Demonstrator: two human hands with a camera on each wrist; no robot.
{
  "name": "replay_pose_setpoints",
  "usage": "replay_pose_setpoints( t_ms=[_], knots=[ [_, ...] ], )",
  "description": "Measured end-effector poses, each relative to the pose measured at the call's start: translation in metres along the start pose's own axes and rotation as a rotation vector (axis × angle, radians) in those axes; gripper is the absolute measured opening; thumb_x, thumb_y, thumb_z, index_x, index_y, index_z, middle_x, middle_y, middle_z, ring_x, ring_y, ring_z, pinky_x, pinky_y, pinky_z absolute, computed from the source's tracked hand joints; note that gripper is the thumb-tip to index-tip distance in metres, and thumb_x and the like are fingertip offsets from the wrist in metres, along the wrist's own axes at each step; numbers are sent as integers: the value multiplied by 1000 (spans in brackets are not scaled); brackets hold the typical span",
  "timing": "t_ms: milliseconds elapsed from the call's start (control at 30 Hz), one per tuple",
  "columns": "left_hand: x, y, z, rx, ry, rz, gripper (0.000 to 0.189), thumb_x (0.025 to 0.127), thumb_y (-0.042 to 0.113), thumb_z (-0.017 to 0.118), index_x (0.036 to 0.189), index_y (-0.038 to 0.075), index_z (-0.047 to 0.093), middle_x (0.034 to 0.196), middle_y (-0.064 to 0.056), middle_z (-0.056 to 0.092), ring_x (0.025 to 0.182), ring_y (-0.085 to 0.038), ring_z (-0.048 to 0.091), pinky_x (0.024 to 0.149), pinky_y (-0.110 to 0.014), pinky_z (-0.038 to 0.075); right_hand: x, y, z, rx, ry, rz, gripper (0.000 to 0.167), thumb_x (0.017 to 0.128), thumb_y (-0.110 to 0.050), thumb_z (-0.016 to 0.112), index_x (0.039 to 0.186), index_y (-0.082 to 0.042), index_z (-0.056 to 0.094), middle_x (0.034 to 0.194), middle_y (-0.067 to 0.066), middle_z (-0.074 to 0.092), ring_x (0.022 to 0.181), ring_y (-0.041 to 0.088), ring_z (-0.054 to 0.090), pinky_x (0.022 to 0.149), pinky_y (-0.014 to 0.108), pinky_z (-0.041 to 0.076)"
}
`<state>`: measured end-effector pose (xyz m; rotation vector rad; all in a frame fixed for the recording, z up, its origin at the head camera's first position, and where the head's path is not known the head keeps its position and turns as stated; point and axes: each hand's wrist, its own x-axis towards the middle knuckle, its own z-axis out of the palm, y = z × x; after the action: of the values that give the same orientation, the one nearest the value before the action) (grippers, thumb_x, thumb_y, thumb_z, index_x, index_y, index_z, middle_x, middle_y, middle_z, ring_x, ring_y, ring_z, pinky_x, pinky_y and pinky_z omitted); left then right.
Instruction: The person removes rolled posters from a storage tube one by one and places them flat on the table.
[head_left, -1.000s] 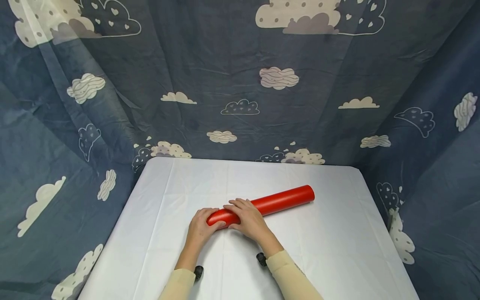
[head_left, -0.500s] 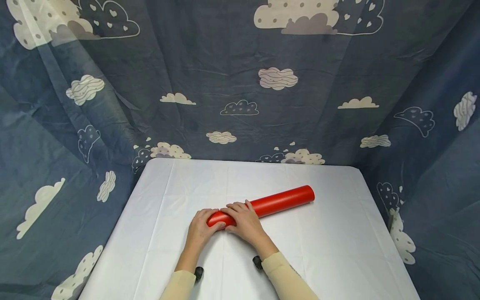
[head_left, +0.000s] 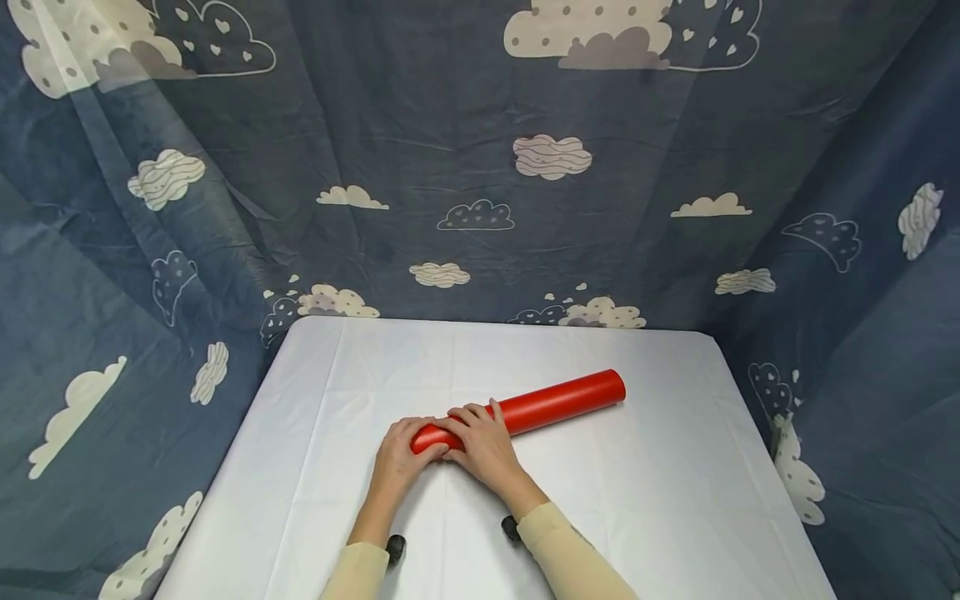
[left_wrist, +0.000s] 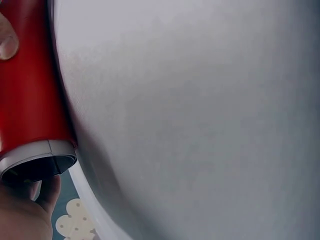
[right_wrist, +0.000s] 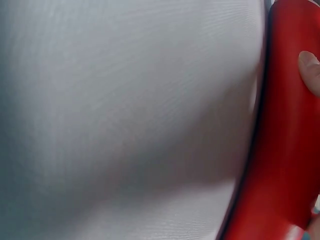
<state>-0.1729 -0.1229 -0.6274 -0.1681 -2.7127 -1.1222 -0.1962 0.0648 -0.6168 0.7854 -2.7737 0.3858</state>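
Note:
A long red roll (head_left: 562, 404) lies aslant on the white-covered table (head_left: 645, 500), its far end pointing to the right. At its near left end my left hand (head_left: 397, 458) grips it, fingers over the far side and thumb along the near side. Close beside it, my right hand (head_left: 483, 446) holds the roll from above, fingers bent over it. Seen in the left wrist view, the red roll (left_wrist: 30, 100) has a pale rim around a dark hollow end. In the right wrist view, a thumb (right_wrist: 311, 72) presses on its smooth red side (right_wrist: 285, 135).
Dark blue cloth (head_left: 420, 100) with a cloud print hangs behind the table and along both sides. Small black devices sit at the left wrist (head_left: 396, 547) and right wrist (head_left: 512, 529).
My right hand has slid left along the red roll, closer to my left hand. The left hand keeps its grip on the end, and the roll stays about where it was.

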Motion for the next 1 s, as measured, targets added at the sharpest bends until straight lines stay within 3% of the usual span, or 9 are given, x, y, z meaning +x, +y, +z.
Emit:
replay_pose_setpoints(
  t_ms=[133, 267, 367, 467, 600, 700, 767, 867, 1000],
  knots=[
    [-3, -2, -4, -16, -47, 5, 50, 89, 33, 86, 133, 13, 73, 132, -10, 71, 121, -33, 63, 101, -54, 53, -1, -2, -1, -15, -24, 11, 52, 88, -46, 85, 136, -37, 70, 134, -3, 71, 128, 24, 61, 118, 67, 38],
    [-4, -4, -11, -83, -30, -30, 52, 91, 29, 85, 138, 12, 70, 140, -12, 67, 131, -36, 59, 109, -57, 51, 1, -3, -3, -22, -37, 8, 52, 87, -45, 87, 136, -36, 70, 134, -3, 71, 128, 25, 61, 118, 68, 39],
    [-7, -6, -18, -168, 14, -113, 54, 93, 28, 82, 142, 12, 67, 146, -13, 61, 139, -39, 55, 115, -61, 46, 3, -4, -3, -15, -43, 13, 54, 86, -44, 87, 136, -36, 70, 135, -3, 71, 128, 25, 62, 119, 68, 38],
    [-13, -8, -22, -256, 67, -224, 54, 97, 27, 80, 146, 12, 64, 146, -14, 58, 136, -39, 57, 114, -60, 48, 4, -4, -3, -9, -50, 22, 54, 86, -44, 88, 136, -37, 70, 136, -3, 71, 129, 25, 61, 120, 68, 37],
    [-22, -12, -22, -396, 101, -371, 51, 103, 22, 72, 151, 12, 58, 138, -15, 61, 122, -31, 65, 100, -37, 58, 4, -3, -3, -9, -56, 23, 54, 86, -43, 87, 137, -37, 70, 136, -3, 71, 129, 24, 61, 120, 69, 37],
    [-28, -15, -21, -519, 65, -449, 52, 106, 20, 65, 156, 12, 52, 138, -17, 66, 120, -23, 68, 89, -21, 55, 4, -3, -4, -11, -54, 24, 54, 86, -43, 87, 137, -37, 69, 136, -3, 71, 129, 24, 61, 120, 68, 37],
    [-32, -17, -20, -585, 25, -467, 53, 108, 16, 61, 159, 13, 48, 140, -20, 67, 122, -20, 68, 87, -17, 54, 4, -4, -5, -12, -53, 26, 54, 86, -43, 87, 137, -36, 69, 136, -3, 70, 129, 24, 61, 120, 68, 37],
    [-37, -18, -20, -637, -24, -485, 56, 109, 10, 57, 162, 18, 44, 144, -20, 67, 126, -20, 67, 91, -17, 54, 4, -5, -6, -10, -58, 30, 54, 87, -43, 87, 137, -36, 69, 136, -3, 70, 130, 24, 61, 121, 67, 37],
    [-41, -17, -19, -674, -56, -492, 57, 109, 9, 55, 163, 23, 44, 151, -19, 62, 137, -27, 61, 103, -26, 52, 3, -6, -6, -6, -66, 38, 54, 87, -43, 87, 137, -36, 69, 136, -4, 70, 130, 24, 60, 121, 68, 36]
  ],
)
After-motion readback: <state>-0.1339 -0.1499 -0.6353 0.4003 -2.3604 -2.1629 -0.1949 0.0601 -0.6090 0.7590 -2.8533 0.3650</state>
